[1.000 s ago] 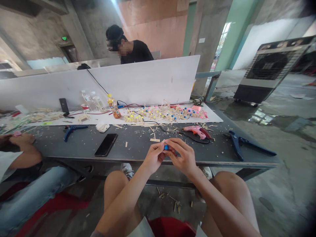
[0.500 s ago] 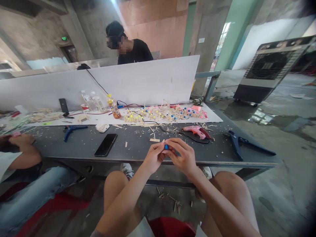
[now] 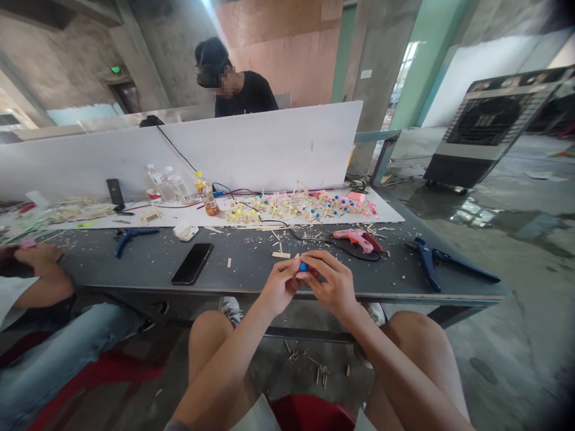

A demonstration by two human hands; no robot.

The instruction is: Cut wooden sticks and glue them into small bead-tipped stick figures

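Observation:
Above the table's near edge, my left hand (image 3: 282, 286) and my right hand (image 3: 333, 282) meet, fingertips pinched together. Between them is a small blue ball (image 3: 303, 266), gripped from both sides. A pale tip, perhaps of a wooden stick, pokes up by the left fingertips; the rest is hidden by fingers. Just beyond my hands lies a small wooden piece with an upright stick (image 3: 281, 255). A pink hot glue gun (image 3: 354, 238) rests on its side further right, its black cord running back across the table.
Blue cutters (image 3: 433, 263) lie at the right, with another blue pair (image 3: 130, 238) at the left. A black phone (image 3: 193, 264) is left of my hands. Stick models with coloured balls (image 3: 296, 206) fill the white board. A drink bottle (image 3: 208, 196) stands behind. Co-workers sit left and opposite.
My hands keep nearly the same pose around the blue ball, which shows slightly more between the fingers. The co-worker opposite has shifted their head a little.

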